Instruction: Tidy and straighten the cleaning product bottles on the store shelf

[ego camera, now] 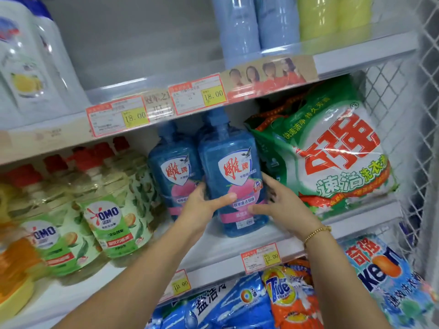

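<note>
A blue bottle with a pink and white label (231,167) stands upright at the front of the middle shelf (249,236). My left hand (202,207) grips its left side, thumb across the label. My right hand (282,205) holds its right side, fingers wrapped behind it and thumb on the front. A second blue bottle (171,169) of the same kind stands just left of it and slightly further back. Further left stand several clear OMO bottles (111,224) with red caps and green labels.
A large green and white detergent bag (332,157) leans right of the blue bottles. Pale blue bottles (240,27) and yellow-green bottles (332,15) fill the upper shelf, white bottles (31,58) upper left. Blue and orange detergent bags (287,295) lie below. A wire mesh panel (425,115) closes the right side.
</note>
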{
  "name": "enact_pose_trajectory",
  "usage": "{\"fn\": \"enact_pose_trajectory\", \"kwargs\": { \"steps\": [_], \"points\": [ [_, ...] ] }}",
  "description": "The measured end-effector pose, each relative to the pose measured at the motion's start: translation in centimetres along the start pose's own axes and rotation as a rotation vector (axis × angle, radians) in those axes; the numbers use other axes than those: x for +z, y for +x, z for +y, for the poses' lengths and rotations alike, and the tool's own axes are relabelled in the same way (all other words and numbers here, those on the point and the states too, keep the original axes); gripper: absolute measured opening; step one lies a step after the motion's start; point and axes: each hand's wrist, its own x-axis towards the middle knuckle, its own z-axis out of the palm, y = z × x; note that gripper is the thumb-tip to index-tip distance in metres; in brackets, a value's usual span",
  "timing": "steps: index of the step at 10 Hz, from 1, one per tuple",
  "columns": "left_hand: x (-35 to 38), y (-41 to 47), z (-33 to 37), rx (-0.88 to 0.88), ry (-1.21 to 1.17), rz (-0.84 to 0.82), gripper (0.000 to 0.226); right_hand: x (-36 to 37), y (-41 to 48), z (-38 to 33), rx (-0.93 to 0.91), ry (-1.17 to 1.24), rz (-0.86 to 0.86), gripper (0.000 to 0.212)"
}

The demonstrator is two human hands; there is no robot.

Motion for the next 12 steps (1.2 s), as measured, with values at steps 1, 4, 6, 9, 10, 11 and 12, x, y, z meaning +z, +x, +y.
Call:
{"fn": "enact_pose_trajectory", "kwargs": {
  "steps": [1, 4, 6, 9, 10, 11, 12],
  "points": [
    [-0.3, 0.2, -0.2, -0.069, 0.013, -0.039, 0.065, 0.5, 1.2, -0.7, 0.000, 0.053, 0.039, 0.059],
    [-0.9, 0.6, 0.2, -0.043, 0.158, -0.089, 0.059, 1.4, 3.2, -0.8, 0.218, 0.163, 0.129, 0.047],
    [-1.0, 0.8, 0.1, -0.033, 0.340, -0.063, 0.063, 1.8, 3.0, -2.0, 0.265, 0.089, 0.170, 0.084],
    [-1.0, 0.3, 0.5, -0.031, 0.409, -0.017, 0.070, 3.4, 1.5, -2.1, 0.174, -0.071, 0.305, 0.032],
    [-1.2, -0.5, 1.3, -0.082, 0.381, 0.004, 0.062, 3.8, 0.5, -3.1, 0.209, -0.358, 0.341, 0.013],
    [-2.9, -2.7, 2.7, -0.100, 0.306, 0.013, 0.030, 4.2, -1.3, -5.9, 0.301, -0.771, 0.201, 0.012],
    [-6.4, -6.7, 4.9, -0.078, 0.303, -0.034, 0.018, 5.5, -3.0, -10.1, 0.324, -1.015, 0.116, 0.033]
  ]
}}
